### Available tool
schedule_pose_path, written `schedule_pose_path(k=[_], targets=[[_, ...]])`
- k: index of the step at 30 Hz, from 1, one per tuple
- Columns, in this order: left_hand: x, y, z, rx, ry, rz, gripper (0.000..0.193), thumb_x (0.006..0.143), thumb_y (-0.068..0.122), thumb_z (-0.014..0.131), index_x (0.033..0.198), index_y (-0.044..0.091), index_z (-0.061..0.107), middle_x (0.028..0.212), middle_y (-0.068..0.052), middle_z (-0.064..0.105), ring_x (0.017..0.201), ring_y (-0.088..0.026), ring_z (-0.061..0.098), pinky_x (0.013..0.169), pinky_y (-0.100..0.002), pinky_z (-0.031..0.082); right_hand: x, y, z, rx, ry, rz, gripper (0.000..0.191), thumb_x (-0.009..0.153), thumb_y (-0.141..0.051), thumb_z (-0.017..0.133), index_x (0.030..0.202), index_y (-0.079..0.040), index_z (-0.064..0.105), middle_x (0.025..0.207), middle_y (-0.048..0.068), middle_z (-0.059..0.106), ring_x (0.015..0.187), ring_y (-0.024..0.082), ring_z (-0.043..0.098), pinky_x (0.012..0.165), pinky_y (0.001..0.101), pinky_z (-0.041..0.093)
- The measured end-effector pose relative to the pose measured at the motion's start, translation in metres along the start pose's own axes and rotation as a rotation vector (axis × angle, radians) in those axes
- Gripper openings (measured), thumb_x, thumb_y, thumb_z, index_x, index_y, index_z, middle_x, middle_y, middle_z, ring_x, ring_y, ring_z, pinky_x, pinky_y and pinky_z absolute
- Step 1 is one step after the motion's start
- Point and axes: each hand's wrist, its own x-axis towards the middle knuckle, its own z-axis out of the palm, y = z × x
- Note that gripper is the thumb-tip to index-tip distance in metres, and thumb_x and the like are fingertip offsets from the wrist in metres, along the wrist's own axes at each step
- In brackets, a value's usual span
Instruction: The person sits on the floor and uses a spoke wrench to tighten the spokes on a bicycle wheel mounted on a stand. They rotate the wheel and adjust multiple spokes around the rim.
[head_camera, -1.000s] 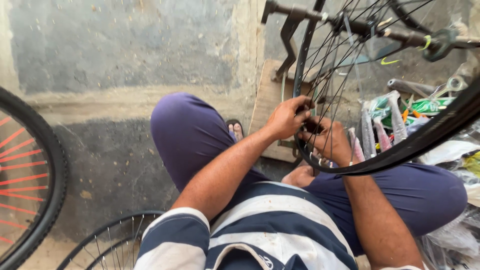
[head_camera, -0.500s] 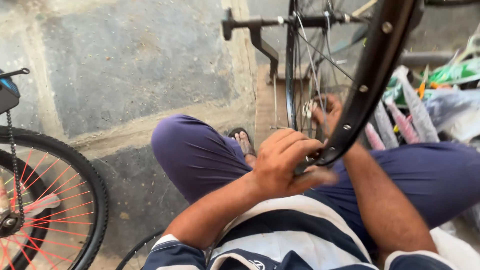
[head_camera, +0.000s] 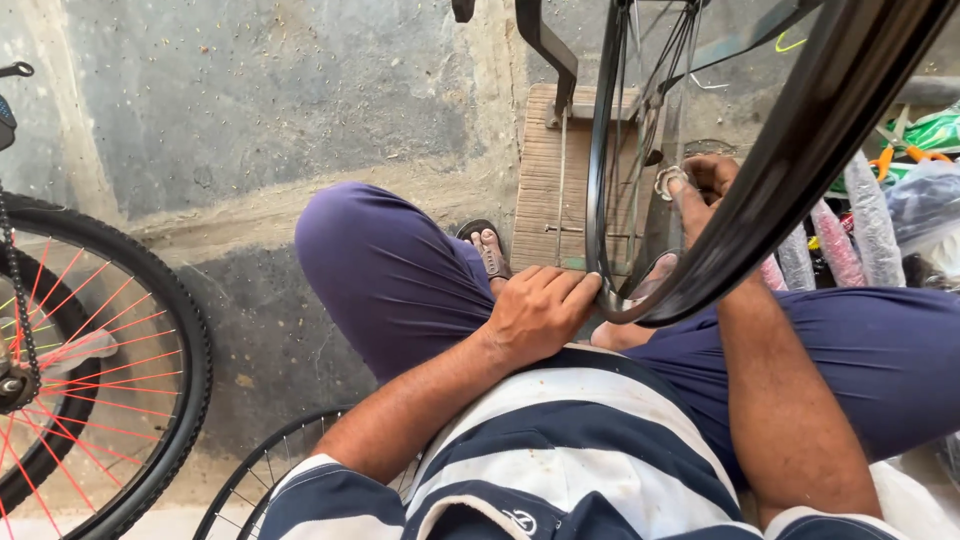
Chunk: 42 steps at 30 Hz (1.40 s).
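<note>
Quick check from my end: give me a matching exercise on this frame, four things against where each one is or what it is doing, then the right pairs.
Things:
1. left hand
2. right hand
3. bicycle wheel with red spokes
4. wooden block

Places or states:
A. far left, against the wall
B. fingers on the bottom of the black wheel rim
C. among the spokes, holding a small round metal tool
D. on the ground beyond the knees, under the stand

Pairs: 1-B, 2-C, 3-A, 4-D
</note>
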Motion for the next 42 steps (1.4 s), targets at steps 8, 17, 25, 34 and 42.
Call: schedule_pose_path(k=[8,17,25,34,42], targets=[[0.002,0.000,-0.005,0.001,0.021,0.019,0.032,0.091,0.013,0.071,0.119,-0.002,0.066,0.104,-0.011,0.072,0.092,-0.025,0.071,0.080,-0.037,0.054,-0.008,-0.007,-0.001,-0.006,-0.023,0.081,0.030,0.100,-0.004,0.063,0.128,0.002,0.051,0.111,0.017,0.068,0.092,0.021,0.071,0.079,0.0335,0.060],[0.016,-0.017,-0.004,-0.161,-0.169,-0.195,0.019,0.090,0.014,0.066,0.107,0.008,0.070,0.092,-0.014,0.072,0.086,-0.035,0.070,0.075,-0.047,0.054,-0.010,0.000,-0.014,-0.103,-0.248,0.093,0.030,0.099,-0.007,0.070,0.128,0.001,0.069,0.107,0.015,0.075,0.091,0.019,0.071,0.079,0.0325,0.058],[0.079,-0.065,0.042,-0.643,0.115,-0.500,0.029,0.090,0.027,0.072,0.113,0.010,0.072,0.101,-0.012,0.076,0.093,-0.033,0.075,0.080,-0.044,0.059,-0.028,-0.017,-0.015,0.110,-0.503,0.176,0.036,0.096,-0.013,0.069,0.128,0.002,0.066,0.104,0.005,0.074,0.089,0.015,0.071,0.075,0.0277,0.059],[0.083,-0.054,0.054,-0.569,0.092,-0.450,0.026,0.086,0.024,0.072,0.109,0.013,0.076,0.103,-0.007,0.077,0.099,-0.030,0.072,0.083,-0.042,0.057,-0.042,-0.037,-0.013,0.049,-0.437,0.180,0.026,0.092,-0.004,0.076,0.112,0.009,0.066,0.093,0.010,0.072,0.076,0.018,0.067,0.067,0.0320,0.054],[0.076,-0.054,0.048,-0.455,-0.127,-0.433,0.034,0.082,0.038,0.078,0.103,0.011,0.078,0.095,-0.015,0.075,0.096,-0.034,0.070,0.081,-0.047,0.054,-0.062,-0.025,-0.011,0.330,-0.351,0.235,0.032,0.092,-0.009,0.076,0.122,-0.002,0.069,0.103,0.008,0.071,0.091,0.015,0.067,0.081,0.0278,0.055]])
